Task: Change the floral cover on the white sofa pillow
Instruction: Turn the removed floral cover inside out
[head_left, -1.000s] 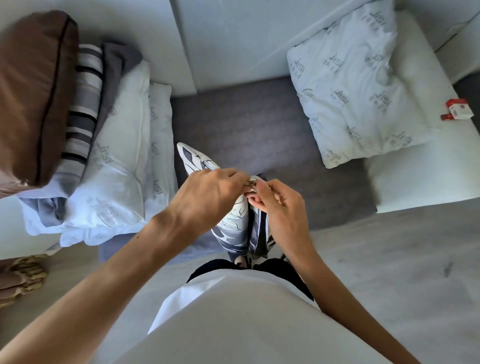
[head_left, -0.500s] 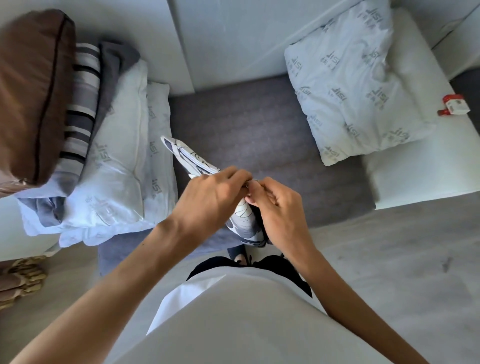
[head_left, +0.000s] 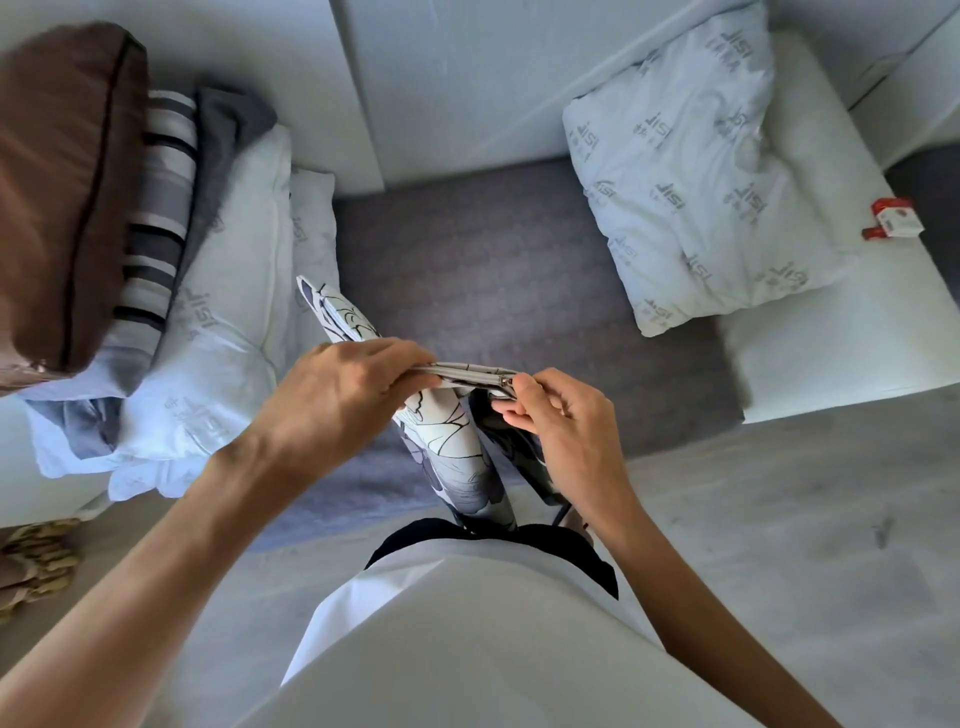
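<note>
The floral cover (head_left: 447, 431) hangs in front of the person, above the front edge of the grey sofa seat (head_left: 509, 260), its top edge stretched flat between both hands. The left hand (head_left: 332, 395) has its grip closed around the cover's top edge, fingers curled over the fabric. The right hand (head_left: 561, 415) pinches the zipper end of that edge between thumb and fingertips. A bare white pillow (head_left: 696, 176) with grey printed lettering lies on the sofa's right side, partly on the white armrest (head_left: 831, 332). At left, two more white printed pillows (head_left: 223, 332) lie stacked under a striped cushion (head_left: 156, 218) and a brown cushion (head_left: 62, 187). A small red-and-white box (head_left: 894, 218) rests on the armrest.
</note>
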